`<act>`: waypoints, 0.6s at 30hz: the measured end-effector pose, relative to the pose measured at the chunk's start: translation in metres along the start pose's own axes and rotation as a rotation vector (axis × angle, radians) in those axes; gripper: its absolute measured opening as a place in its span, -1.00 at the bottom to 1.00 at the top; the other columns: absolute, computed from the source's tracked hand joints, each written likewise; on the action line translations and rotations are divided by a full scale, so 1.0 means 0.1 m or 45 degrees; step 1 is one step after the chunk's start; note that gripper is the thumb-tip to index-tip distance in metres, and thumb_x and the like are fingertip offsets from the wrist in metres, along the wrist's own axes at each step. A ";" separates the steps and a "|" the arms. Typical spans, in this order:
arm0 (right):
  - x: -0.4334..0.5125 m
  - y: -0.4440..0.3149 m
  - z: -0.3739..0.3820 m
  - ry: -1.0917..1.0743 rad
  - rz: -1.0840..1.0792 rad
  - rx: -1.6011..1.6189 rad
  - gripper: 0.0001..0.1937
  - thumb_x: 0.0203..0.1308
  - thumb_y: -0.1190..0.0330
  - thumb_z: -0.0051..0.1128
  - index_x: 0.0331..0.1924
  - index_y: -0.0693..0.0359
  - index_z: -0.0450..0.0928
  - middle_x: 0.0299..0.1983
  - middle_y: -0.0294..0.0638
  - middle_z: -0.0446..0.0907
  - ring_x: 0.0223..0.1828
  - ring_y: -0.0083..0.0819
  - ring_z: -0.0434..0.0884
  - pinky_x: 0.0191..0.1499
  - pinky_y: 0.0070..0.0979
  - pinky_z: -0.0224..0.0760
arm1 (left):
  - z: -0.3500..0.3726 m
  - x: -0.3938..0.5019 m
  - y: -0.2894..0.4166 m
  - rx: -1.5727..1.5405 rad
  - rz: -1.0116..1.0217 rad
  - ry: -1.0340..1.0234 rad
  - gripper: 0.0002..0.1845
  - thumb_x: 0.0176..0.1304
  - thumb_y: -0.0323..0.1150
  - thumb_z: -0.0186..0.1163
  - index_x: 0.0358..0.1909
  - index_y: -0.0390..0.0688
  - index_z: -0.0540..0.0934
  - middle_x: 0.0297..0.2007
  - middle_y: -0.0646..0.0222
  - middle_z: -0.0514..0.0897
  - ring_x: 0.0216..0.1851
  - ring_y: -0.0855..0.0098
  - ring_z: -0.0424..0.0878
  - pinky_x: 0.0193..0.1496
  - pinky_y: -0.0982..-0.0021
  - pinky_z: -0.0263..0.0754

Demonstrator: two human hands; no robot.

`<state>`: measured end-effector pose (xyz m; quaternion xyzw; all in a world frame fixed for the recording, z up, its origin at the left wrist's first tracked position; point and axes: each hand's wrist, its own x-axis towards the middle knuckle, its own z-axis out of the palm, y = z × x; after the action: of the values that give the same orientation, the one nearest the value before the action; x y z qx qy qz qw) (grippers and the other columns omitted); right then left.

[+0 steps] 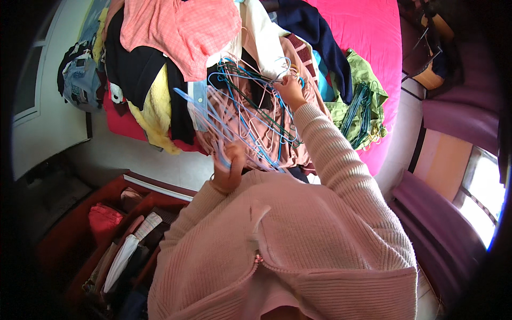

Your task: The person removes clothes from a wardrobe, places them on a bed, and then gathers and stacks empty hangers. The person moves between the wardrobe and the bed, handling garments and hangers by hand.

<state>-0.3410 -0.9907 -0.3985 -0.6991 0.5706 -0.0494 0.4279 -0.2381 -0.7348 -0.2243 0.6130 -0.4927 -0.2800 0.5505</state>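
Several clothes hangers (256,108) in blue, green, pink and white form a tangled bunch over a dusty-pink garment (308,76). My right hand (291,91) grips the bunch near its hooks at the right end. Light-blue hangers (202,108), blurred by motion, fan out from my left hand (229,168), which is closed around their lower part. How many it holds cannot be made out. A separate bundle of dark-green hangers (358,114) rests on a green garment (350,76) to the right of my right forearm.
Clothes cover much of the pink-sheeted bed (370,36), including a coral checked shirt (180,32), a yellow fluffy garment (154,112) and a navy garment (316,32). At lower left, an open divided drawer (136,204) holds folded clothes. Purple curtains (444,224) hang at right beside a window.
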 end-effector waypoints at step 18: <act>-0.46 0.01 -0.19 0.332 -0.400 -0.369 -0.76 0.11 0.30 0.06 -0.19 0.25 0.47 -0.23 -0.03 0.58 -0.24 -0.02 0.61 -0.20 -0.18 0.48 | -0.36 0.04 0.47 0.091 -0.312 0.213 -0.85 0.30 -0.48 0.03 -0.27 -0.31 0.57 -0.39 0.33 0.59 -0.37 0.50 0.49 -0.24 0.51 0.37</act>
<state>-0.3684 -0.9626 -0.3682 -0.8211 0.5063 -0.1228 0.2332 -0.2193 -0.7199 -0.1700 0.7089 -0.3762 -0.2755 0.5291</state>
